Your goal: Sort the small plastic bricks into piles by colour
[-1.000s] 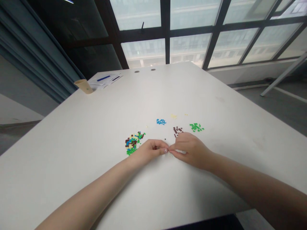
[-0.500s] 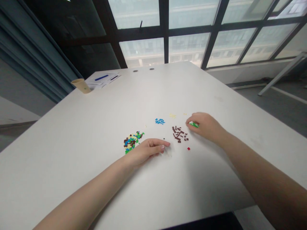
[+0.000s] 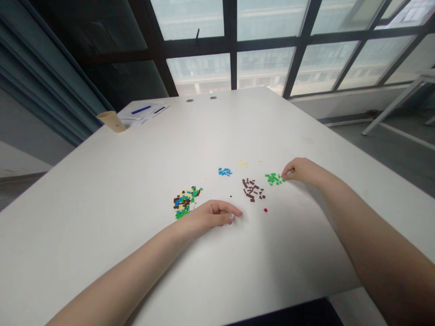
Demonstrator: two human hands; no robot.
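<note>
At the right edge of a heap of small flat green pieces (image 3: pixel 273 179) is my right hand (image 3: pixel 299 172). Its fingertips are pressed together against the outermost green bits; whether one is between them is hidden. My left hand (image 3: pixel 214 213) lies low over the table, forefinger stretched out and thumb a little apart. A few clear or whitish bits show faintly under those fingertips. Between the hands are brown pieces (image 3: pixel 252 190) and a single red piece (image 3: pixel 265 210). Behind my left wrist sits a mixed heap (image 3: pixel 185 201) of green, brown, blue and cream pieces, partly covered.
Blue pieces (image 3: pixel 224 172) and cream pieces (image 3: pixel 243 164) form small groups farther back, with a tiny dark bit (image 3: pixel 231 196) nearer. On the white table (image 3: pixel 163 149) stand a paper cup (image 3: pixel 112 121) and papers (image 3: pixel 142 113) with a blue pen (image 3: pixel 141 110) at the far left.
My right hand has moved right from over the green heap to its edge, uncovering the green pieces. My left hand has shifted only slightly, and the view has turned a little.
</note>
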